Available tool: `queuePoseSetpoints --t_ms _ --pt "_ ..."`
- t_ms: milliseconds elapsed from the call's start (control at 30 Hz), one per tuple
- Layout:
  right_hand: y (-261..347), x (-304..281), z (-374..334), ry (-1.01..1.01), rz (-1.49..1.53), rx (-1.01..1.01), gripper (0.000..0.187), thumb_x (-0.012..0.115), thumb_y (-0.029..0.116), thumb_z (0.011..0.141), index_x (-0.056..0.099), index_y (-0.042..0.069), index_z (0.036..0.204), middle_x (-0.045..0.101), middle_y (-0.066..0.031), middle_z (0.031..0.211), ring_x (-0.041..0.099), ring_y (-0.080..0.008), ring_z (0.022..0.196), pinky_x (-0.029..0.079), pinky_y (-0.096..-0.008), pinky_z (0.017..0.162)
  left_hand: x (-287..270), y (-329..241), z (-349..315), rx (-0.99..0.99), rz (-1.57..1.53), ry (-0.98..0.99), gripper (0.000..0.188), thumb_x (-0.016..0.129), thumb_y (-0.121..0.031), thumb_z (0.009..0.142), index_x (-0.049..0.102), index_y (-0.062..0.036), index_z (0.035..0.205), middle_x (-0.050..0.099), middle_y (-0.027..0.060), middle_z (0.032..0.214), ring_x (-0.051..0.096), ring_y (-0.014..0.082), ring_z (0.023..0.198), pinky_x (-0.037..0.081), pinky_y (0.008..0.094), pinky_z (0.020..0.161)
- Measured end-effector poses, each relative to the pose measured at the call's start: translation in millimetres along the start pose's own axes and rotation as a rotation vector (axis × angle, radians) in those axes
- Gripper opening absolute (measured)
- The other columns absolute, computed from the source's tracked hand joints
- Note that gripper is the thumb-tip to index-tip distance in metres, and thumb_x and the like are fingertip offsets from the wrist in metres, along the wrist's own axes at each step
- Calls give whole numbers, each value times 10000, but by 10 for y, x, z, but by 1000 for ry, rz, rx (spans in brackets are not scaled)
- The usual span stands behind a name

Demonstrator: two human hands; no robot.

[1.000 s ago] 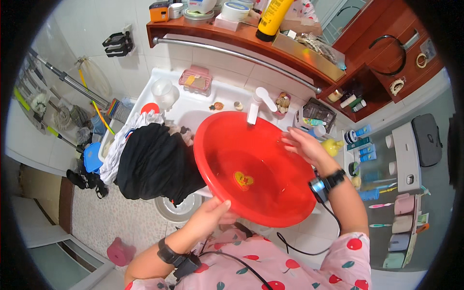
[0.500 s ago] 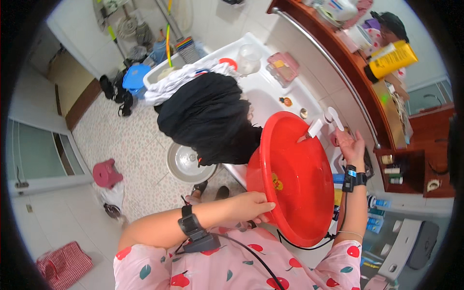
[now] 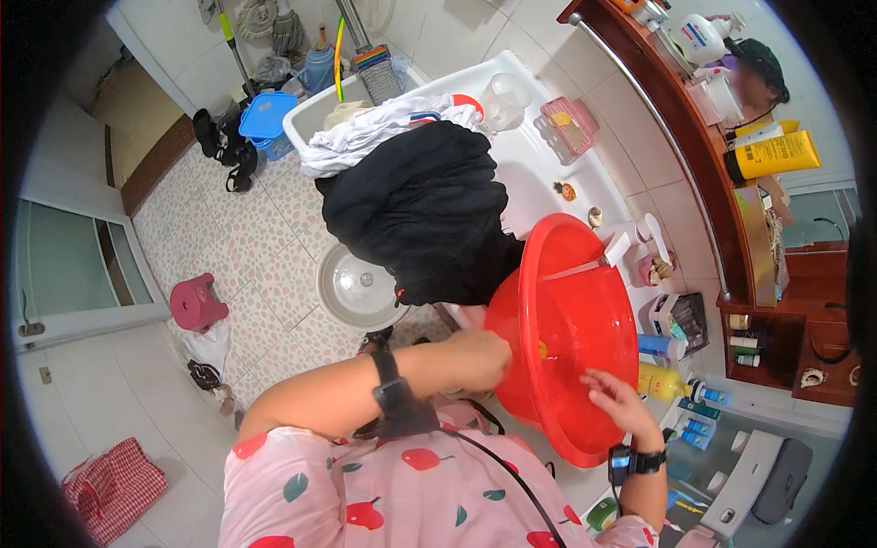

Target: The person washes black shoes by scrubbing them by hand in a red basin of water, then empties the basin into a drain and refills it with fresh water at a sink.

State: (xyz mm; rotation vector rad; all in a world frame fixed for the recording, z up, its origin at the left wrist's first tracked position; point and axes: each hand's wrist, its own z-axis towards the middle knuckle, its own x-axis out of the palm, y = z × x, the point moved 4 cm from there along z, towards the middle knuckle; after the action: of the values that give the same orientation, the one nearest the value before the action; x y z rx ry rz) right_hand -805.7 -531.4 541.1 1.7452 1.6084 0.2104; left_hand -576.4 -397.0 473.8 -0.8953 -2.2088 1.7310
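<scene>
A red plastic basin [image 3: 585, 338] sits tilted at the sink, its inside facing up and to the right. A thin stream of water [image 3: 575, 270] runs into it from the white tap [image 3: 618, 248]. My left hand [image 3: 486, 359], smeared by motion, is beside the basin's left wall; its fingers are not clear. Over the basin's near right rim, my right hand [image 3: 621, 402] is open, fingers apart and holding nothing. Black cloth [image 3: 416, 210] lies heaped on the sink's edge left of the basin, with white cloth [image 3: 365, 137] behind it.
A grey-white bowl [image 3: 352, 297] stands on the tiled floor, with a pink stool [image 3: 197, 302] further left. A pink soap box [image 3: 568, 128] and a clear cup [image 3: 505, 99] are on the white sink [image 3: 534, 178]. Bottles [image 3: 660, 380] stand right of the basin.
My right hand has moved from beside the tap to the basin's near right rim. A water stream now shows under the spout. My left hand, earlier on the basin's rim, has blurred.
</scene>
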Motion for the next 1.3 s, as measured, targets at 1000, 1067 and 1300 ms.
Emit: queuePoseSetpoints --t_ms 1000,1067,1300 --pt "-83 775 -717 -407 -143 -102 657 764 263 653 538 29 1224 594 -154 1157 543 -294 1099 381 -377 974 -478 1094 751 -349 1610 -180 420 505 -324 852 610 -120 1204 514 47 1199 369 253 1171 197 404 982" --pt "-113 787 -714 -404 -108 -103 656 762 263 654 536 22 1221 597 -157 1151 551 -291 1089 390 -374 967 -507 1048 748 -414 1651 -44 426 502 -344 849 613 -130 1200 524 50 1184 373 259 1176 202 414 991" --pt "-100 764 -698 -383 -105 -123 656 759 276 667 530 3 1217 592 -162 1152 558 -280 1086 405 -368 954 -492 1089 751 -253 1568 -58 352 494 -312 851 664 -145 1111 580 40 1146 455 245 1119 232 419 990"
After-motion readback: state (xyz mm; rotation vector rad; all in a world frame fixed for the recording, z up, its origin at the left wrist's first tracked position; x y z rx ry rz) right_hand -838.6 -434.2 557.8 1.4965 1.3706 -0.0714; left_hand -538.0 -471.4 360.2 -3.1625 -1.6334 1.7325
